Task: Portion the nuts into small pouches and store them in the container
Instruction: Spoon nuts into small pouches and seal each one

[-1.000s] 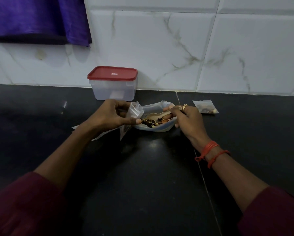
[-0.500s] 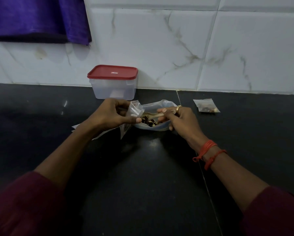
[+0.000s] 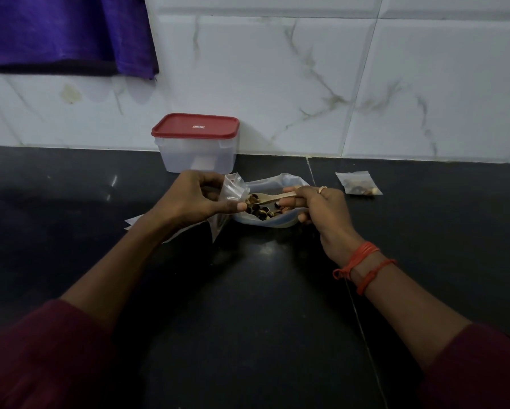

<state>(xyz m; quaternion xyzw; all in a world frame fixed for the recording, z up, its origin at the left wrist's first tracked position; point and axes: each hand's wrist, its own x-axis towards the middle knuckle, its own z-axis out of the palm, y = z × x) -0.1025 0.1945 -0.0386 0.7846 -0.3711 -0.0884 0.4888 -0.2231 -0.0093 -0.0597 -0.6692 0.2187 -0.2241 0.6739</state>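
Spoon [image 3: 273, 197] has shifted left to the pouch [image 3: 233, 188] that the left hand [image 3: 193, 199] pinches; right hand [image 3: 324, 211] grips its handle; container [image 3: 197, 154] sits at the back edge of the table [image 3: 247, 290].

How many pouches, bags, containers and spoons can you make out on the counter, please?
Small pouches: 2, the open pouch in the left hand and the filled pouch at the right.
Large nut bag: 1.
Lidded container: 1.
Spoon: 1, in the right hand.
Total: 5; the flat plastic under the left wrist is uncountable.
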